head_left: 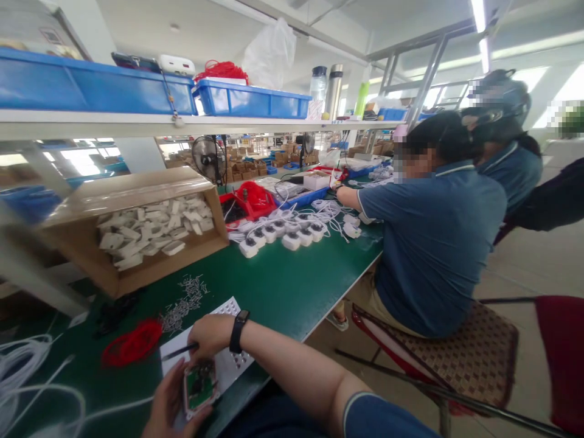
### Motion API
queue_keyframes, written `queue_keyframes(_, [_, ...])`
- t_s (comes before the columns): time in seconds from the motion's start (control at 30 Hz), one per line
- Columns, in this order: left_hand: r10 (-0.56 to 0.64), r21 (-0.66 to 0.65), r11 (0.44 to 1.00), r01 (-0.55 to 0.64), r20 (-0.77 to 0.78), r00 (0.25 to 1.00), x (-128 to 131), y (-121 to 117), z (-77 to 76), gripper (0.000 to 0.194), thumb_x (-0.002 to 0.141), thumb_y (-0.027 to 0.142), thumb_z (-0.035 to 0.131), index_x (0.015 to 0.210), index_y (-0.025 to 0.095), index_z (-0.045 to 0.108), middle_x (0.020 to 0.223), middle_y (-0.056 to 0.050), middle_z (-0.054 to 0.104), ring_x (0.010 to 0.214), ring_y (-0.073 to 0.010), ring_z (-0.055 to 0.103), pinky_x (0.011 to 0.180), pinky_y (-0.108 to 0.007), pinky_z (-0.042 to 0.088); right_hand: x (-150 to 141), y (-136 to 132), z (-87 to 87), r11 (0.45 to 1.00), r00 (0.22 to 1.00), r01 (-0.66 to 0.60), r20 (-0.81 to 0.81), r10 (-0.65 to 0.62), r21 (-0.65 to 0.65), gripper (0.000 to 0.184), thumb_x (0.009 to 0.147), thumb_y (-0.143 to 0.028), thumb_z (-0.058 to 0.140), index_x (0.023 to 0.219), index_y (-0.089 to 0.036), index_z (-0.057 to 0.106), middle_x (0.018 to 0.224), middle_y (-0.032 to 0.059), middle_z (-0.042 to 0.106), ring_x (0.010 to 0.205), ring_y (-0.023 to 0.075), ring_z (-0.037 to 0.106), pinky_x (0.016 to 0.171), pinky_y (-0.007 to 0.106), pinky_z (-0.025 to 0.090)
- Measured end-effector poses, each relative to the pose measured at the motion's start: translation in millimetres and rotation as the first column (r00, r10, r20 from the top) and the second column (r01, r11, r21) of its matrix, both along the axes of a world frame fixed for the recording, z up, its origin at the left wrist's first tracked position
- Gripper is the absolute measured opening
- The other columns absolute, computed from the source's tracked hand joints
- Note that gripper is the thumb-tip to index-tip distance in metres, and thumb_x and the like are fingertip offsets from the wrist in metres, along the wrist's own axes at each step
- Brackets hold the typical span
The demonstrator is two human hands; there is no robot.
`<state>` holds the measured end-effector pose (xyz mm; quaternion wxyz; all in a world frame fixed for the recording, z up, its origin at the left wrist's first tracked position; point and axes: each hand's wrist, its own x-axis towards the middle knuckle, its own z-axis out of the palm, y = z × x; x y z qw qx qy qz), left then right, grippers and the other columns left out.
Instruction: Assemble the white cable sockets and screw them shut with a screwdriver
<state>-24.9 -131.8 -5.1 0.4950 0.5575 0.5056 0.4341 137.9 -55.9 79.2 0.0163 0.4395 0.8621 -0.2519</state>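
My left hand is at the bottom edge and grips a small white housing with a green circuit board inside it. My right hand, with a black watch on the wrist, is closed round a thin black tool whose tip points left. Both hands are over a white tray with rows of small dimples on the green table. A scatter of small metal screws lies just beyond the tray.
A tilted cardboard box of white plastic parts stands at the left. Red wire and white cables lie near it. Farther along are white plug housings. A co-worker in a blue shirt sits at the right, another behind.
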Motion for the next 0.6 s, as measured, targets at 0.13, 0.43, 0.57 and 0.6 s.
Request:
queue_keyframes(0.13, [-0.03,0.001,1.0,0.03,0.017,0.999,-1,-2,-5.3,0.083,0.047,0.045,0.082,0.12,0.023,0.048,0.127,-0.009,0.055,0.118,-0.0341,0.05,0.101,-0.048,0.041,0,-1,-1.3,1.0,1.0,0.026,0.016,-0.025,-0.017,0.03,0.077,-0.039,0.063,0.089,-0.012,0.069,0.082,0.0071,0.068,0.068,0.0147,0.056,0.049,0.02,0.034])
queue_keyframes(0.43, [-0.047,0.04,0.998,0.049,-0.04,0.998,-4,-3,-10.6,0.07,0.055,0.044,0.077,0.118,0.025,0.051,0.123,-0.007,0.058,0.114,-0.0327,0.054,0.103,-0.051,0.036,3,-3,-15.5,0.985,0.986,0.164,-0.003,-0.164,-0.05,0.038,0.074,-0.048,0.063,0.086,-0.013,0.069,0.081,0.0093,0.068,0.066,0.018,0.056,0.045,0.023,0.03])
queue_keyframes(0.57, [-0.098,0.079,0.991,0.107,-0.105,0.99,-9,1,-10.5,0.063,0.053,0.042,0.079,0.11,0.025,0.058,0.12,-0.006,0.06,0.111,-0.032,0.056,0.1,-0.047,0.042,6,-2,-22.8,0.985,0.981,0.159,-0.103,-0.165,-0.064,0.026,0.074,-0.04,0.067,0.083,-0.016,0.069,0.076,0.0032,0.066,0.067,0.0138,0.054,0.05,0.02,0.032])
queue_keyframes(0.6, [-0.094,0.08,0.991,0.103,-0.11,0.989,-10,1,-9.3,0.063,0.054,0.042,0.079,0.111,0.025,0.058,0.12,-0.006,0.06,0.112,-0.032,0.056,0.1,-0.046,0.043,8,-2,-24.1,0.985,0.977,0.159,-0.132,-0.168,-0.07,0.023,0.074,-0.037,0.067,0.083,-0.016,0.068,0.076,0.0022,0.066,0.068,0.013,0.054,0.052,0.02,0.033])
